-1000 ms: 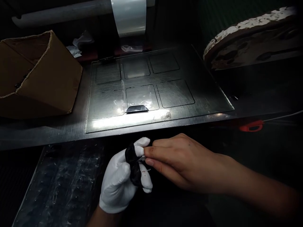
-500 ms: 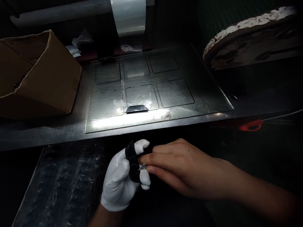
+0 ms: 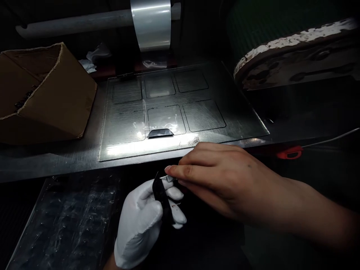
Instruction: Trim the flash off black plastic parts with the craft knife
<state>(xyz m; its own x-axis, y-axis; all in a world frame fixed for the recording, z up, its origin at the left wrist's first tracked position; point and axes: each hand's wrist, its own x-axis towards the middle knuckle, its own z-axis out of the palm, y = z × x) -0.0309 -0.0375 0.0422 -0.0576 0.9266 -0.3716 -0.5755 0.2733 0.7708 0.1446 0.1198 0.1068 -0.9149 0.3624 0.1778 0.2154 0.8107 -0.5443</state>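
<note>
My left hand [image 3: 149,221], in a white glove, grips a narrow black piece [image 3: 163,198] between thumb and fingers, holding it nearly upright below the table edge. My right hand [image 3: 222,180] is bare and pinches a small pointed metal blade [image 3: 169,178] at the upper end of that piece. Its handle is hidden by the fingers. Beyond the hands, a similar black piece [image 3: 161,132] lies on a clear sheet [image 3: 123,129] marked with rounded squares.
An open cardboard box [image 3: 62,97] stands at left. Below it is a plastic-covered tray [image 3: 67,221]. A film roll [image 3: 152,26] hangs at the back, a green-topped machine part [image 3: 298,56] is at right, and a red handle [image 3: 289,152] sits under the table edge.
My right hand and the blade have moved up along the black piece, from its middle to its upper end. The view has shifted slightly.
</note>
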